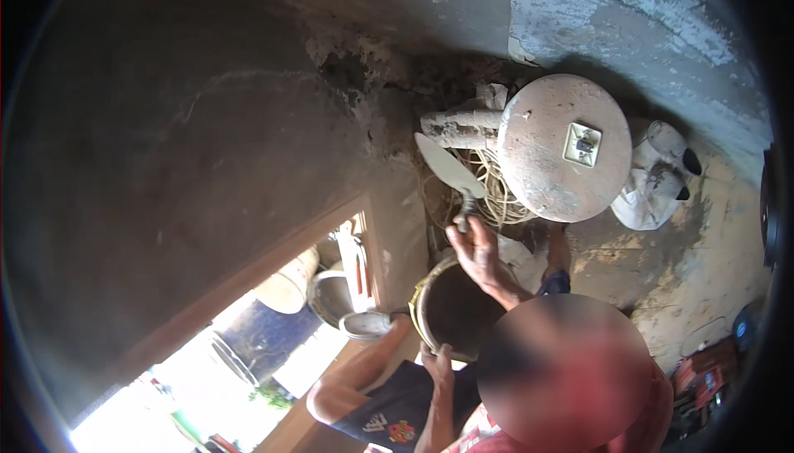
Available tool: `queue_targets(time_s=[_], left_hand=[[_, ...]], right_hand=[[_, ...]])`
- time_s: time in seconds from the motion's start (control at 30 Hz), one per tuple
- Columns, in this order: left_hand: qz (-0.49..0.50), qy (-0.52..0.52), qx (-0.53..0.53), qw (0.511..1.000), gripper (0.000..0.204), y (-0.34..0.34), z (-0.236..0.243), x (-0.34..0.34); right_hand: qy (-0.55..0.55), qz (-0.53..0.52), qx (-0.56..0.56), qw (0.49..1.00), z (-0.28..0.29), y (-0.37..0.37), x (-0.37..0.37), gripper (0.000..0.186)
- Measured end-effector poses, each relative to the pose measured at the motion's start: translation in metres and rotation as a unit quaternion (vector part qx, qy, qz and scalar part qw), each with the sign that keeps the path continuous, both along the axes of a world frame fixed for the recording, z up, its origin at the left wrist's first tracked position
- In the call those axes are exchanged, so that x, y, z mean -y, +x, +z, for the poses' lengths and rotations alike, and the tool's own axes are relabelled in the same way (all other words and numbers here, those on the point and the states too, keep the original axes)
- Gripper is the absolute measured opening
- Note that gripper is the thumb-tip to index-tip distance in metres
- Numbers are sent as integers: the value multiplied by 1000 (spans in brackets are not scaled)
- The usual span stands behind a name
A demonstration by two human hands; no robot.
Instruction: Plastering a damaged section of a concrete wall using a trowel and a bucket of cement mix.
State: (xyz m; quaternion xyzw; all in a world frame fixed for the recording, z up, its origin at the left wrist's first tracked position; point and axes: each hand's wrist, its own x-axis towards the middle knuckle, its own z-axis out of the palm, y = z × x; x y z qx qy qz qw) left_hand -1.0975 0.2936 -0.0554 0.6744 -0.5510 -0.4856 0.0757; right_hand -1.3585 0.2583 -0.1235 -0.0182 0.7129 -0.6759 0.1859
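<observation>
The right hand [481, 259] grasps a leaf-bladed trowel [451, 170] by its handle, the blade raised beyond the bucket [420, 317] (its interior in shadow), whose near rim the left hand [438, 361] grips. Beyond the bucket lie coiled cable [501, 203] and, farther right, a pale round top [542, 164] bearing a square electrical box [583, 145].

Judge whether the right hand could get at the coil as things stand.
Probably, at least partly: the coil appears just beyond the right hand, its near side uncovered. But that hand holds the trowel, and the disc hides part of the coil.
</observation>
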Motion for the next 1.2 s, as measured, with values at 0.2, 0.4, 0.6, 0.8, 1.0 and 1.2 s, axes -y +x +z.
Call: queue_targets(time_s=[0.2,0.4,0.6,0.8,1.0,1.2], left_hand=[[-43,-103,-33,993,16,-42,36,27],[-55,-190,-95,976,15,-86,81,41],[-98,-319,-129,934,22,-134,119,43],[-148,-375,-73,912,18,-158,144,30],[-195,-379,-107,898,16,-173,144,13],[-133,-302,-116,937,17,-155,126,18]], right_hand=[[306,363,-174,862,75,-27,-180,19],[385,526,-338,679,72,7,-109,28],[432,619,-284,591,99,10,-82,12],[407,579,-369,603,125,-22,-99,15],[272,616,-486,557,125,-21,-119,24],[166,641,98,743,139,-50,-127,36]])
